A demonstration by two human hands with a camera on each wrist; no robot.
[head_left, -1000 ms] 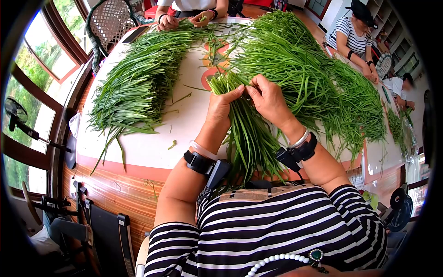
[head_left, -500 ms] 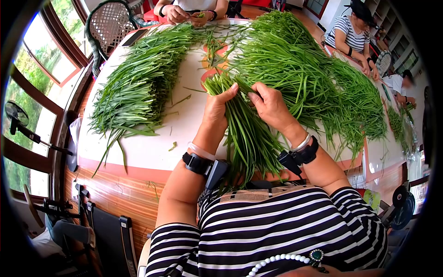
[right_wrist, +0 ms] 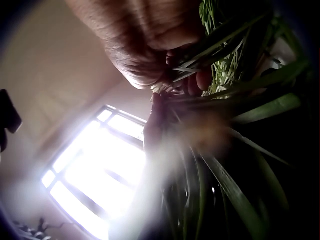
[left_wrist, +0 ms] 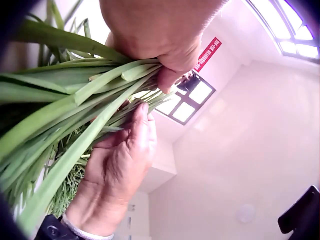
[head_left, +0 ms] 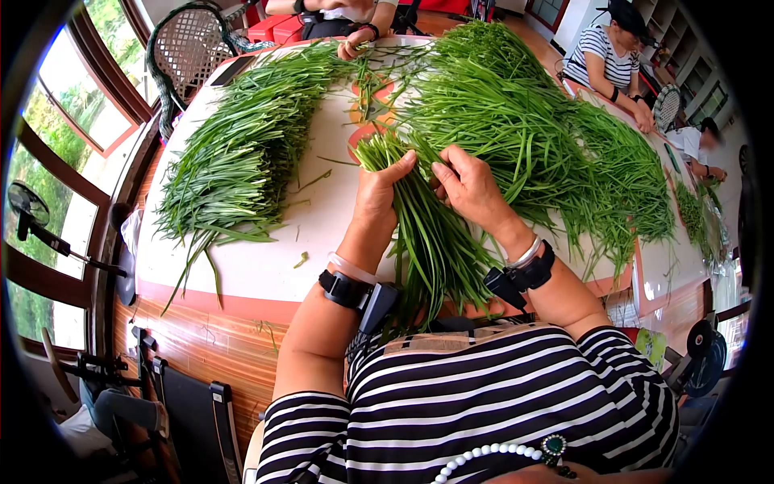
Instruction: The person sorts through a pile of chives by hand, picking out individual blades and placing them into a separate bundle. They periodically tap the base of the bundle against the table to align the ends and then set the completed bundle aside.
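Note:
A thick bundle of long flat green chives (head_left: 435, 242) hangs toward the body, its pale stem ends pointing away. My left hand (head_left: 376, 194) grips it near those ends, thumb laid across the top. At the bundle's right side, my right hand (head_left: 477, 192) pinches leaves between thumb and curled fingers. In the left wrist view, the right hand (left_wrist: 120, 162) has its fingertips right at the stems below the left hand (left_wrist: 155, 30). Some thin stalks run into the curled fingers of the right hand (right_wrist: 145, 40) in the dim right wrist view.
A neat row of chives (head_left: 242, 153) lies on the table's left, and a larger loose heap (head_left: 516, 121) spreads along the right. Scraps lie across the middle of the white table (head_left: 266, 262). A dark phone (head_left: 232, 71) rests at the far left edge. Other people sit around.
My right hand's fingertips have drawn slightly away from the left thumb, down along the bundle. The left hand keeps its grip. Across the table, a person's hands have moved apart.

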